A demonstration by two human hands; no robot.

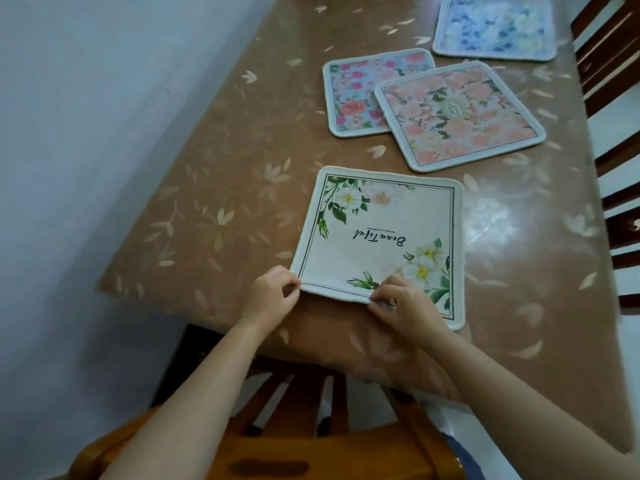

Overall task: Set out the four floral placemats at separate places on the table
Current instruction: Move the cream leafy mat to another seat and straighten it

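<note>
A cream placemat [377, 237] with white flowers and the word "Beautiful" lies near the table's front edge. My left hand [273, 292] pinches its near left corner and my right hand [403, 306] pinches its near edge, which is lifted slightly. Farther back, a peach floral placemat [460, 114] overlaps the right side of a pink rose placemat [353, 95]. A blue floral placemat [495, 27] lies apart at the far right.
The table [225, 188] has a glossy brown cover with pale leaf prints. A wall runs along its left side. A wooden chair back [294, 427] stands just below my arms, and dark chairs [616, 98] line the right side.
</note>
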